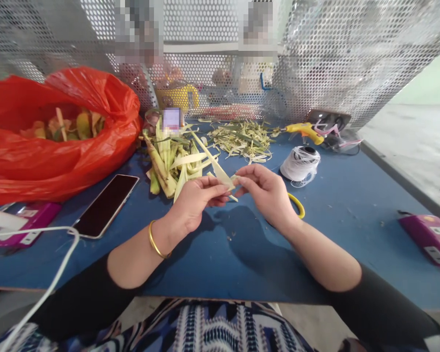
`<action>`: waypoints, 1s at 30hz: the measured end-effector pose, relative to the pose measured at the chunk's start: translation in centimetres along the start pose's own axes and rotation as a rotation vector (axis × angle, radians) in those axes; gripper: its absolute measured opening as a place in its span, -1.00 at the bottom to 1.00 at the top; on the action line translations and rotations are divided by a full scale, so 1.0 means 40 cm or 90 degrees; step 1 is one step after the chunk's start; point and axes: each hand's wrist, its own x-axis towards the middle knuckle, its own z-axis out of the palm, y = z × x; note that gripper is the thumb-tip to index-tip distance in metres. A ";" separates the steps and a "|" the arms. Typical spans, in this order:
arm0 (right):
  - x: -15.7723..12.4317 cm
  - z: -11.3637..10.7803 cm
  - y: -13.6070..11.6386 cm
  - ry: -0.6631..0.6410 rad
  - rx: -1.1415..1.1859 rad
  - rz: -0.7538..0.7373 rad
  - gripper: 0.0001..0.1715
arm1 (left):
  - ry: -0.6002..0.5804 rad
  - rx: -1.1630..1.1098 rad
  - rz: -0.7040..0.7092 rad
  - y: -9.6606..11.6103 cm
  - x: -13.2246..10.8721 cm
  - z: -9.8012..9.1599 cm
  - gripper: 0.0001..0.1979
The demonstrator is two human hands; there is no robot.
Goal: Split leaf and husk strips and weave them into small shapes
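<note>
Fingertips (223, 188) of the left hand (200, 199) and the right hand (266, 190) meet at the middle of the frame. Each grip is closed in a pinch on the near end of a pale leaf strip (215, 165). The strip is held just above the bench (223, 254) and runs up and to the left from the pinch, over a bundle of leaves (168, 164) lying just behind the left hand.

The strip looks light, thin and bendy. It would likely split along its grain or crease under a hard squeeze, so the flat pads of thumb and forefinger near the end seem the safest hold.

A bangle (156, 243) circles the left wrist. A yellow scissor handle (297, 205) shows from behind the right wrist. Above and to the right of it stands a spool of thread (300, 164). Further back lie a heap of trimmings (242, 139) and a glue gun (306, 131).

Left of the bundle a phone (106, 205) lies flat, near a red bag (58, 142) at the upper left. A perforated screen (352, 49) closes the top of the frame.
</note>
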 end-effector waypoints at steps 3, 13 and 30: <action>-0.003 -0.013 -0.012 0.004 -0.124 -0.195 -0.90 | 0.006 -0.054 -0.033 0.006 0.002 -0.003 -0.85; -0.008 -0.008 0.000 -0.022 -0.242 -0.336 -0.86 | -0.015 -0.130 -0.119 0.012 0.002 -0.003 -0.93; -0.010 -0.008 0.006 0.025 -0.343 -0.413 -0.85 | -0.006 -0.177 -0.223 0.018 -0.002 0.001 -0.84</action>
